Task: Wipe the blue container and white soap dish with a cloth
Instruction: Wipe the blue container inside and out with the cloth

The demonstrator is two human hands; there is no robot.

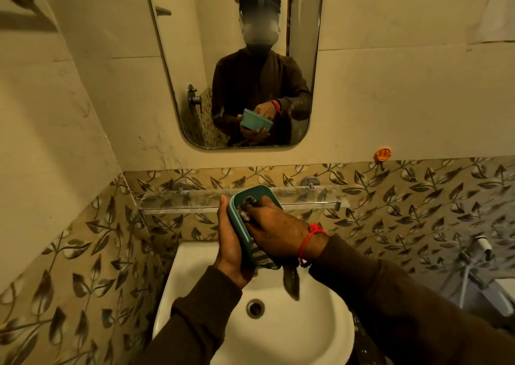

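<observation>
Over the basin I hold the blue container [242, 226], a teal oblong tub tilted with its opening towards me. My left hand [229, 246] grips it from the left side and underneath. My right hand [274, 232] is inside the tub, pressing a dark patterned cloth [248, 207] against its inner wall. A loose end of the cloth hangs below my right wrist over the basin. The white soap dish is not in view.
A white washbasin [315, 325] with a drain lies below my hands. A clear glass shelf [309, 197] runs along the leaf-patterned tiles behind them. A mirror [178, 66] hangs above. An orange wall hook [382, 154] and a tap with hose [479, 256] are at the right.
</observation>
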